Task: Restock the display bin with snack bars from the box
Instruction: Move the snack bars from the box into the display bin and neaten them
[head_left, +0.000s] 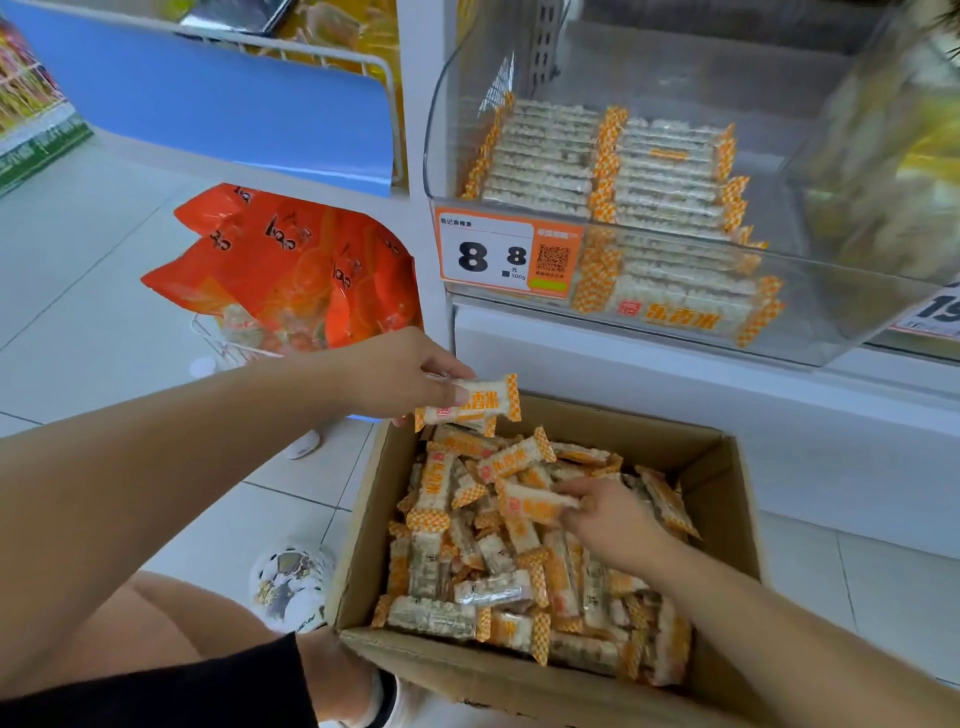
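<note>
Left hand (400, 374) pinches a bar (470, 402) above the box (519, 675) rim. Right hand (608, 514) grips a bar in box (535, 504), among loose bars. Box on tiled floor (78, 312); bin (675, 291) on shelf above, bars stacked inside.

1. We see a shop floor (88, 291) of pale, glossy square tiles with thin dark joints.
2. A white shelf unit (649, 384) stands along the right side.
3. A blue panel (218, 98) with a white wire frame fills the upper left.
4. Orange bags (301, 265) sit in a wire basket on the floor beside the shelf.
5. The lighting is bright, even and cool.
</note>
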